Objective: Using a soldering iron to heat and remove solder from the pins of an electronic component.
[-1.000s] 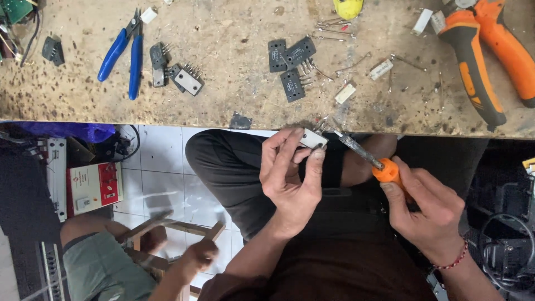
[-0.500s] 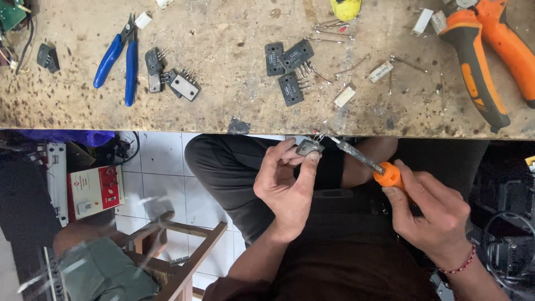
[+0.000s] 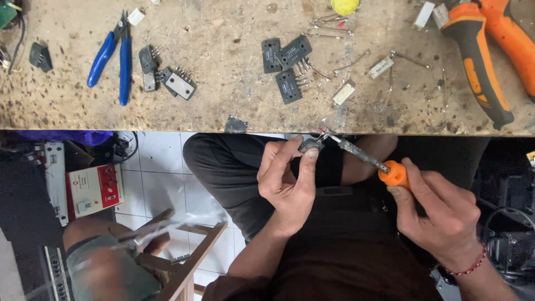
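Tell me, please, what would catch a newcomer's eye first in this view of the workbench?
Probably the two hands just below the bench edge: the left hand pinches a small grey component while the right hand holds an orange-handled tool with its tip at that part. Next come the bright things on the worn wooden bench: blue-handled pliers at the left and a big orange and black tool at the right.

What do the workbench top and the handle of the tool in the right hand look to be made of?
Workbench top: probably wood or board, matte tan, pitted with dark specks. Tool handle in the right hand: likely plastic, smooth uniform orange.
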